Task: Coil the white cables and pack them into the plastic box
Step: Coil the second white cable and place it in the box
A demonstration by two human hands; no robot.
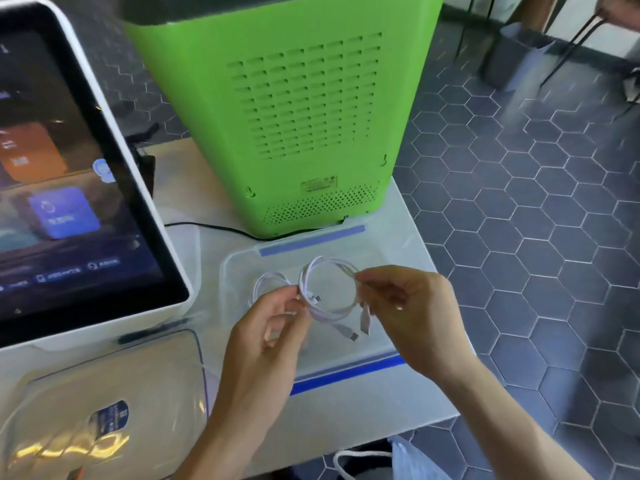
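Observation:
A white cable [329,311] is wound into a round coil and held above the clear plastic box [346,374], which has blue clips on its near and far rims. My left hand [273,327] pinches the coil's left side. My right hand [405,306] pinches its right side. Two plug ends [360,327] hang below the coil. Another coiled white cable [268,282] lies inside the box at the left, partly hidden by my left hand.
A green vented machine [294,116] stands right behind the box, with a black cord [207,226] running from it. A white-framed touchscreen [69,185] fills the left. The clear box lid [110,393] lies at the near left. The table's right edge drops to a hexagon-tiled floor [536,237].

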